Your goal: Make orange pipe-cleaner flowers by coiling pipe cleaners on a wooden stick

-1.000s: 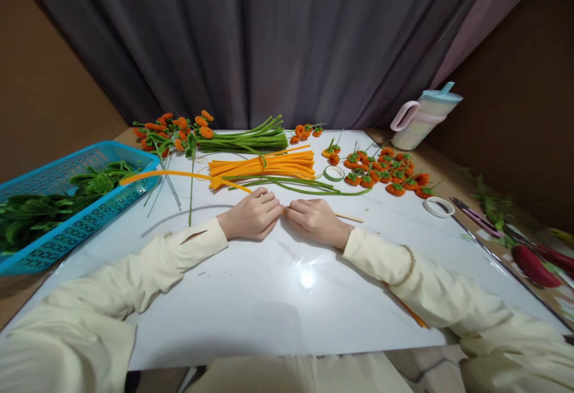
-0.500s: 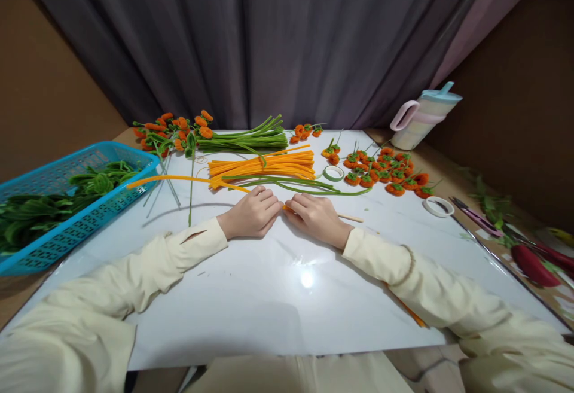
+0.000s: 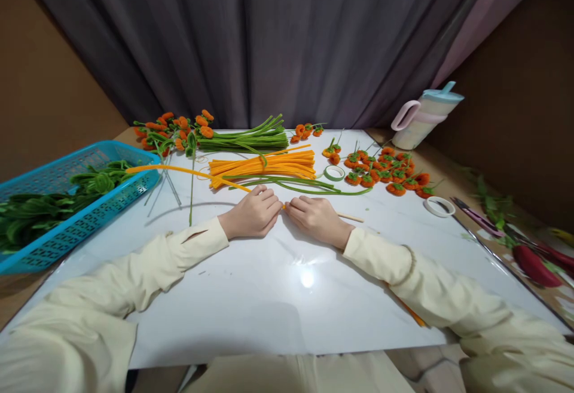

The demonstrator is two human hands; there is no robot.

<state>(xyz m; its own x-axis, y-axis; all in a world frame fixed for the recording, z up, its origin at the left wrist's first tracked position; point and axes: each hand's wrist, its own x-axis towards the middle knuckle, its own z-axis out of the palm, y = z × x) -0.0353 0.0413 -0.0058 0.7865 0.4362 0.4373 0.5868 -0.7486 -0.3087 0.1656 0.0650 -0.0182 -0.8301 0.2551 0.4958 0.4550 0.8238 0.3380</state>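
Observation:
My left hand [image 3: 255, 212] is closed around an orange pipe cleaner [image 3: 179, 169], whose long free end arches out to the left over the basket's edge. Close beside it, my right hand [image 3: 316, 218] is closed on a thin wooden stick [image 3: 350, 217] that pokes out to the right. A bit of orange shows between the two hands, where the pipe cleaner meets the stick; my fingers hide most of that spot. Just beyond lie a bundle of orange pipe cleaners [image 3: 269, 167] and a few loose green pipe cleaners [image 3: 309, 185].
A blue basket [image 3: 85, 222] of green pieces stands left. Behind are green pipe cleaners [image 3: 246, 142] and orange flowers [image 3: 206, 131]. On the right lie more orange flowers [image 3: 397, 174], green tape [image 3: 334, 173], a white tape roll [image 3: 438, 206], scissors [image 3: 478, 218], red-handled pliers [image 3: 536, 265] and a tumbler [image 3: 419, 121].
The free left end of the orange pipe cleaner has risen slightly. Both hands stay in nearly the same place, with the right fingers shifted a little at the stick.

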